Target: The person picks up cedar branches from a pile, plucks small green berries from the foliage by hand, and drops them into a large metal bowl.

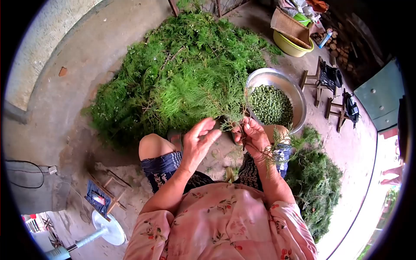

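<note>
A leafy sprig (226, 123) is pinched in the closed right hand (253, 136) above the knees, beside the steel bowl (260, 76); the left hand (197, 143) is held open, fingers spread. The bowl is partly filled with green berries (271, 104), yet, judged by the large pile of branches (173, 69) ahead, most appears left to be stripped.

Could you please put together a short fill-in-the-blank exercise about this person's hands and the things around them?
1. The right hand pinches a sprig; the left hand is spread ____, holding nothing.
2. The metal bowl is filled with small round berries of a ____ colour.
3. The plastic basin beyond the bowl is ____ in colour.

Missing words: open; green; yellow.
</note>
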Motion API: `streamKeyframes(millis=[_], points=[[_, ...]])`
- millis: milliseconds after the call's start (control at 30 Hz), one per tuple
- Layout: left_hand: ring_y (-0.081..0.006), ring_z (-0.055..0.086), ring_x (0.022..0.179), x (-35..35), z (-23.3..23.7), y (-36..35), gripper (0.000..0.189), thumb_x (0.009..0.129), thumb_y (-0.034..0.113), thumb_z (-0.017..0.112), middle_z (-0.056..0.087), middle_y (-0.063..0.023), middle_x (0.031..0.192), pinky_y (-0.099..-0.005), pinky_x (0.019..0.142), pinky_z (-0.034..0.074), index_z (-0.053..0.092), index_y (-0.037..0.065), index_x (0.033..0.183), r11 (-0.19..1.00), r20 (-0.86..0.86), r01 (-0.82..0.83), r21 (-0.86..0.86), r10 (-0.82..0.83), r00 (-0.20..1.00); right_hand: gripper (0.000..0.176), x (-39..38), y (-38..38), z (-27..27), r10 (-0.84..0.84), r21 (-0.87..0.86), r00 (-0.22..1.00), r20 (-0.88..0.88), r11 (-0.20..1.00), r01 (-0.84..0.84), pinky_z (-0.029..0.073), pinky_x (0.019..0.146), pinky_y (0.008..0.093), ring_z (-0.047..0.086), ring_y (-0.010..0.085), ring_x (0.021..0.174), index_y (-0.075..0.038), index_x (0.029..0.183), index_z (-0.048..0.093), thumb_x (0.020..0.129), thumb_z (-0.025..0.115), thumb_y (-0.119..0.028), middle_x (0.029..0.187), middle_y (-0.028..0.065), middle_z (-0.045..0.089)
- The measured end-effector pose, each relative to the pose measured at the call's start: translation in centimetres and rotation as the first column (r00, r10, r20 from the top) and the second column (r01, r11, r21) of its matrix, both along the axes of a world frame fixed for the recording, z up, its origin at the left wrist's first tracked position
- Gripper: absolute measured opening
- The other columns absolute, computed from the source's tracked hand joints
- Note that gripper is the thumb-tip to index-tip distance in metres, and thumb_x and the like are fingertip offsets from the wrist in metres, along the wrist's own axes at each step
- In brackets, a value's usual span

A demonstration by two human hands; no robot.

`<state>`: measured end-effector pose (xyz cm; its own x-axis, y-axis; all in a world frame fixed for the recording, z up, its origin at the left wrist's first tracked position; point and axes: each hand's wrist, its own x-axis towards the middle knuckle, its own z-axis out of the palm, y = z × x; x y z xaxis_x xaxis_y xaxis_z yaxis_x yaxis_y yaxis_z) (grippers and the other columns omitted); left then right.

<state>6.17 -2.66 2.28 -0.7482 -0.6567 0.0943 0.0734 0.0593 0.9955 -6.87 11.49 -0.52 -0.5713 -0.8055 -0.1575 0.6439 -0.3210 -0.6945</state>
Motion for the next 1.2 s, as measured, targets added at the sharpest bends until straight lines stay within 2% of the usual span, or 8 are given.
streamKeyframes(millis=[67, 233, 300, 433, 633, 700, 800, 1200], points=[[-0.0193, 0.057, 0.093, -0.8, 1.0, 0.7, 0.039, 0.076, 0.02, 0.069, 0.061, -0.0148, 0.098, -0.0313, 0.078, 0.047, 0.056, -0.003, 0.104, 0.918, -0.098, 0.099, 0.384, -0.066, 0.993, 0.017, 0.5, -0.3, -0.1, 0.048, -0.002, 0.998, 0.041, 0.999, -0.047, 0.05, 0.054, 0.0263, 0.061, 0.0185, 0.064, -0.005, 0.103, 0.054, 0.088, 0.049, -0.013, 0.086, 0.0141, 0.063], [-0.0226, 0.059, 0.085, -2.3, 0.2, -0.2, 0.036, 0.079, 0.017, 0.064, 0.06, -0.0136, 0.098, -0.0336, 0.072, 0.05, 0.053, -0.004, 0.106, 0.778, -0.196, 0.129, 0.615, -0.007, 0.98, 0.032, 2.7, -0.7, -0.3, 0.224, -0.078, 0.972, 0.07, 0.973, -0.218, 0.052, 0.068, 0.0325, 0.063, 0.0248, 0.075, 0.002, 0.116, 0.045, 0.089, 0.049, -0.015, 0.091, 0.0161, 0.061], [-0.0233, 0.06, 0.079, -2.4, 0.5, -0.8, 0.03, 0.079, 0.013, 0.063, 0.06, -0.0133, 0.095, -0.0349, 0.066, 0.051, 0.054, -0.004, 0.102, 0.497, -0.138, 0.108, 0.861, 0.023, 0.99, 0.032, 3.4, -0.7, -0.4, 0.248, -0.116, 0.96, 0.127, 0.965, -0.234, 0.051, 0.074, 0.0352, 0.062, 0.0247, 0.081, 0.003, 0.115, 0.047, 0.089, 0.049, -0.015, 0.093, 0.0146, 0.061], [-0.0239, 0.061, 0.08, -2.5, -0.4, -0.5, 0.026, 0.081, 0.013, 0.06, 0.06, -0.015, 0.093, -0.0353, 0.068, 0.052, 0.054, -0.004, 0.101, 0.569, -0.095, -0.019, 0.822, 0.171, 0.981, 0.031, 3.8, -0.6, -0.9, 0.107, 0.033, 0.993, 0.044, 0.994, -0.109, 0.049, 0.077, 0.0339, 0.061, 0.0218, 0.083, 0.003, 0.111, 0.052, 0.088, 0.053, -0.017, 0.092, 0.0113, 0.061], [-0.022, 0.06, 0.084, -1.3, -0.2, -0.1, 0.027, 0.08, 0.011, 0.061, 0.06, -0.015, 0.097, -0.0304, 0.075, 0.05, 0.055, -0.005, 0.101, 0.64, 0.112, -0.131, 0.757, 0.071, 0.991, 0.022, 2.3, -0.9, -1.0, 0.085, 0.264, 0.924, -0.373, 0.964, 0.018, 0.046, 0.064, 0.027, 0.056, 0.0128, 0.066, 0.001, 0.097, 0.06, 0.082, 0.06, -0.015, 0.076, 0.0053, 0.061], [-0.022, 0.059, 0.088, -1.3, -1.3, 0.2, 0.027, 0.082, 0.012, 0.059, 0.06, -0.0148, 0.099, -0.0322, 0.079, 0.048, 0.054, -0.006, 0.101, 0.615, -0.067, -0.014, 0.789, 0.108, 0.992, 0.017, 2.8, -0.9, -0.7, 0.034, 0.209, 0.963, -0.268, 0.978, 0.024, 0.046, 0.064, 0.0233, 0.056, 0.0108, 0.069, 0.001, 0.092, 0.062, 0.08, 0.062, -0.012, 0.074, 0.0029, 0.059], [-0.0234, 0.058, 0.093, -1.0, -2.2, -0.2, 0.027, 0.084, 0.012, 0.055, 0.059, -0.0159, 0.102, -0.0348, 0.084, 0.047, 0.053, -0.006, 0.104, 0.599, -0.126, 0.041, 0.8, 0.102, 0.987, 0.013, 3.2, -1.3, -0.4, -0.295, 0.167, 0.941, -0.167, 0.932, 0.321, 0.043, 0.055, 0.0213, 0.053, 0.0092, 0.063, -0.001, 0.09, 0.062, 0.081, 0.061, -0.01, 0.072, 0.0001, 0.058], [-0.0272, 0.057, 0.097, -1.2, -1.1, 0.5, 0.03, 0.086, 0.011, 0.051, 0.057, -0.0178, 0.106, -0.0393, 0.087, 0.045, 0.049, -0.007, 0.111, 0.534, -0.188, 0.133, 0.835, 0.049, 0.981, 0.016, 3.1, -1.0, -0.9, -0.203, 0.131, 0.975, -0.092, 0.968, 0.214, 0.045, 0.064, 0.0217, 0.055, 0.0106, 0.067, -0.001, 0.096, 0.062, 0.084, 0.057, -0.01, 0.078, 0.003, 0.062]])
